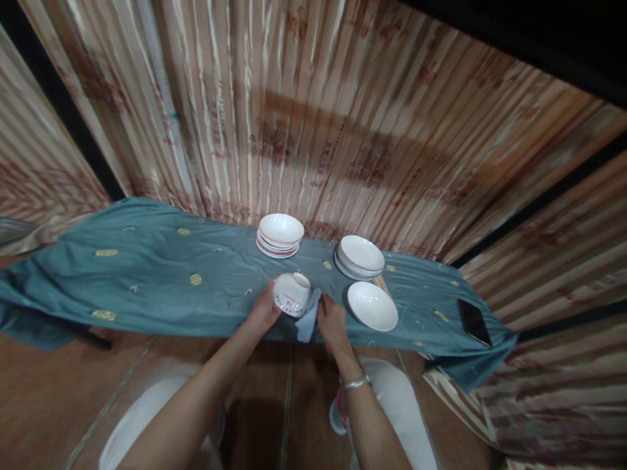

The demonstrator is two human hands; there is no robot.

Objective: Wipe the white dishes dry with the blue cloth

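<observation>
A white bowl with pink-red markings is tilted so its base and outer side face up, and my left hand grips it by the left edge. In my right hand is a pale blue cloth, pressed against the bowl's right side. The cloth hangs down past the table's front edge. Right of that hand lies a single white dish. Behind it stands a stack of white dishes. Farther left, a stack of red-rimmed bowls and plates sits near the back edge.
A green patterned cloth covers the long narrow table. Toward its right end lies a black phone. A pleated curtain hangs right behind, with dark poles at the sides. My knees are below the front edge.
</observation>
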